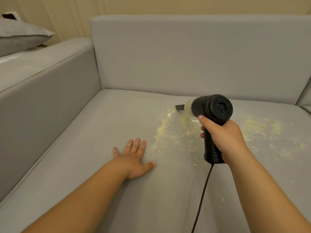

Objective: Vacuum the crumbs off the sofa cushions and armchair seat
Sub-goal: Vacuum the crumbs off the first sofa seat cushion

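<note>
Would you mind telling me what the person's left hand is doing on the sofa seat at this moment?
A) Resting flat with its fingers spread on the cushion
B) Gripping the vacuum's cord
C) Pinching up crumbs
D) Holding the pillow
A: the left hand lies palm down with straight fingers on the grey seat cushion, beside the crumbs, while the right hand grips the handheld vacuum.

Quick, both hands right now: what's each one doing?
Left hand: open, fingers spread, flat on the sofa cushion.
Right hand: gripping the vacuum by its handle.
</note>
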